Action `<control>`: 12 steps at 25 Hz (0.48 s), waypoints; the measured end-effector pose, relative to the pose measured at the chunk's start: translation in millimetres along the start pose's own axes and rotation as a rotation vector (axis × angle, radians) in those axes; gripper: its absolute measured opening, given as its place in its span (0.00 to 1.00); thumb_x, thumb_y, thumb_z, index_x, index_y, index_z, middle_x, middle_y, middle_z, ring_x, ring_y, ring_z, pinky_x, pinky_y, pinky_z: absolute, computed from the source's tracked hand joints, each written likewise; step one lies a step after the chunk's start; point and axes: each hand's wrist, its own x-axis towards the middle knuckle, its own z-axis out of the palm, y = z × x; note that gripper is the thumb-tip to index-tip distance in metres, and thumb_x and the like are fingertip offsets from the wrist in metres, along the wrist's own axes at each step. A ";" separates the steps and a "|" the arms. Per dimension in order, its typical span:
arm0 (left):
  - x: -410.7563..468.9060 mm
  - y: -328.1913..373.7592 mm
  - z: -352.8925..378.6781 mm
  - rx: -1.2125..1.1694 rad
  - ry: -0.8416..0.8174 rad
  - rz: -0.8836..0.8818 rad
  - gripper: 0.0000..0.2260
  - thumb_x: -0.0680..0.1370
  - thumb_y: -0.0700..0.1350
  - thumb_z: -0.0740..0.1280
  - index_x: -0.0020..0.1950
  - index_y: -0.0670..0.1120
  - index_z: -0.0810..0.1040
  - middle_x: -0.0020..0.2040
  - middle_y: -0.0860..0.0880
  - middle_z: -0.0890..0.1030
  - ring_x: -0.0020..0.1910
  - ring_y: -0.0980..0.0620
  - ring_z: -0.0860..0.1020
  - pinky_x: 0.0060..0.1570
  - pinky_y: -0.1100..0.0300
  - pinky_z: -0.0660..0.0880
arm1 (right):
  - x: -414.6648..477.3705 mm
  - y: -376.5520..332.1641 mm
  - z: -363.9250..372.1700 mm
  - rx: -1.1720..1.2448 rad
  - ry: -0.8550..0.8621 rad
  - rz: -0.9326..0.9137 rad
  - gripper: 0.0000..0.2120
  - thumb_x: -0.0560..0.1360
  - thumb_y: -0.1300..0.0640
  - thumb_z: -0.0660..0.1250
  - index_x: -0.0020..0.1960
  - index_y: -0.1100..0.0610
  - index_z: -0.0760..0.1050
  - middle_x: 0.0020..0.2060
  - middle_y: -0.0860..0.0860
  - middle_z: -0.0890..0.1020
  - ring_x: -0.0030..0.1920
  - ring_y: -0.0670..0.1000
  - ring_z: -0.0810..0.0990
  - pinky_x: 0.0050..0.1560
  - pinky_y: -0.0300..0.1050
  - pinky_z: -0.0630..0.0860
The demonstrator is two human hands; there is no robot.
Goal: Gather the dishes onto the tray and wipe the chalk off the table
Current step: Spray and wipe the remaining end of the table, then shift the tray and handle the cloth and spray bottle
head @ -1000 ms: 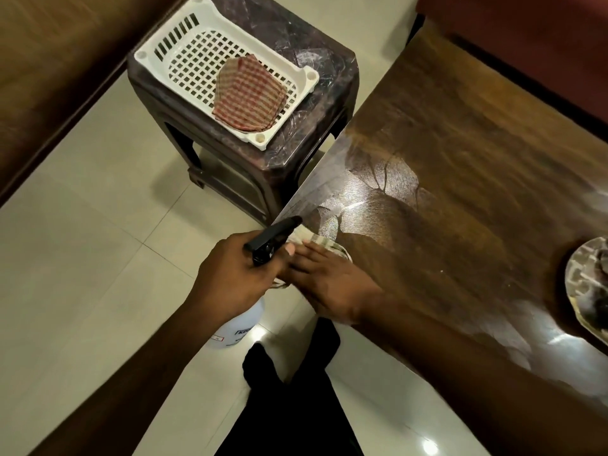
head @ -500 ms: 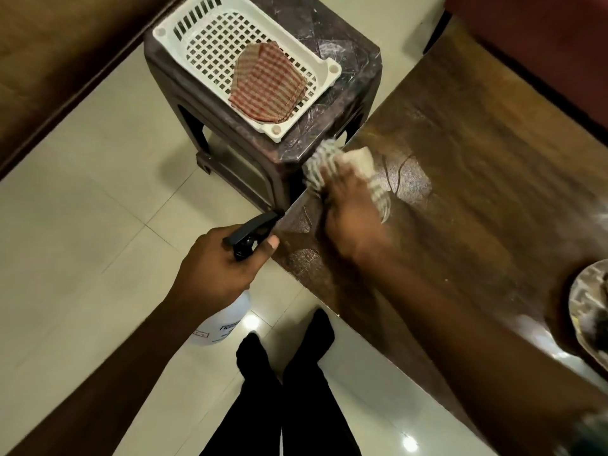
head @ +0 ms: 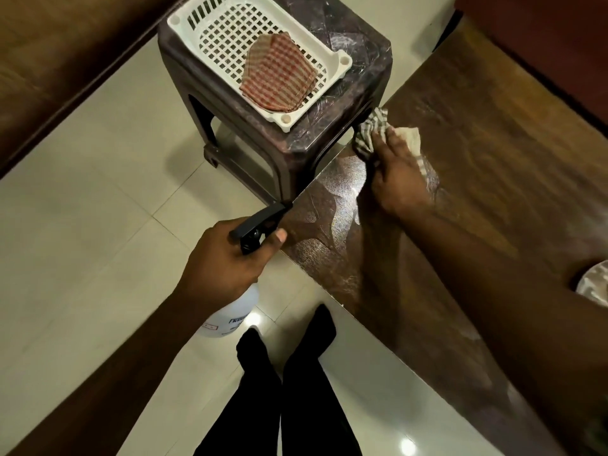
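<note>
My right hand [head: 396, 179] presses a crumpled checked cloth [head: 373, 131] flat on the dark wooden table [head: 493, 153], near its far left edge. The table surface around the hand shines wet, with pale chalk smears further right. My left hand [head: 223, 261] grips a white spray bottle [head: 235, 312] by its black trigger head, held off the table's near corner above the floor. A patterned dish [head: 595, 283] shows at the right edge, partly cut off by the frame.
A white perforated plastic tray [head: 210, 31] holding a folded red checked cloth [head: 279, 75] sits on a dark plastic stool [head: 358, 93] just left of the table. My black-clad legs [head: 283, 390] stand on pale floor tiles below. A red sofa borders the table's far side.
My right hand has slid the cloth away from me along the table's left edge, from the near corner to beside the stool. The left hand keeps holding the spray bottle.
</note>
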 end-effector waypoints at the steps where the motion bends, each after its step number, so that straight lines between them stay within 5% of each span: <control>1: -4.8 4.6 -1.9 -0.025 -0.002 -0.007 0.15 0.79 0.58 0.75 0.50 0.46 0.86 0.31 0.43 0.84 0.29 0.48 0.84 0.42 0.58 0.80 | -10.8 -9.2 5.8 0.014 0.028 0.078 0.28 0.87 0.55 0.56 0.86 0.47 0.57 0.87 0.54 0.57 0.85 0.61 0.57 0.84 0.64 0.59; 4: -19.8 33.0 -13.1 -0.093 -0.006 -0.016 0.07 0.80 0.56 0.75 0.45 0.56 0.84 0.30 0.50 0.85 0.27 0.57 0.84 0.35 0.76 0.74 | -81.4 -52.7 21.9 -0.010 -0.089 0.012 0.27 0.86 0.55 0.59 0.84 0.46 0.62 0.85 0.54 0.62 0.82 0.61 0.66 0.79 0.66 0.67; 7: -35.8 80.1 -30.3 -0.173 0.032 0.020 0.09 0.81 0.55 0.75 0.43 0.55 0.82 0.27 0.60 0.83 0.31 0.62 0.84 0.35 0.79 0.74 | -129.8 -88.5 2.1 0.114 -0.296 -0.011 0.19 0.82 0.53 0.65 0.73 0.50 0.77 0.72 0.57 0.80 0.66 0.61 0.83 0.65 0.58 0.81; 10: -56.7 127.4 -63.0 -0.288 0.033 0.096 0.06 0.80 0.51 0.77 0.52 0.50 0.88 0.30 0.62 0.84 0.32 0.64 0.83 0.38 0.75 0.76 | -141.0 -115.8 -50.3 0.763 -0.279 0.604 0.21 0.79 0.66 0.64 0.68 0.56 0.82 0.47 0.56 0.89 0.46 0.58 0.89 0.46 0.52 0.87; 12: -69.1 153.2 -90.3 -0.332 0.057 0.140 0.08 0.80 0.50 0.77 0.55 0.48 0.88 0.32 0.61 0.84 0.34 0.63 0.83 0.43 0.70 0.77 | -152.6 -138.9 -97.3 1.297 -0.259 0.882 0.17 0.80 0.65 0.62 0.65 0.64 0.81 0.38 0.57 0.88 0.34 0.55 0.88 0.31 0.46 0.83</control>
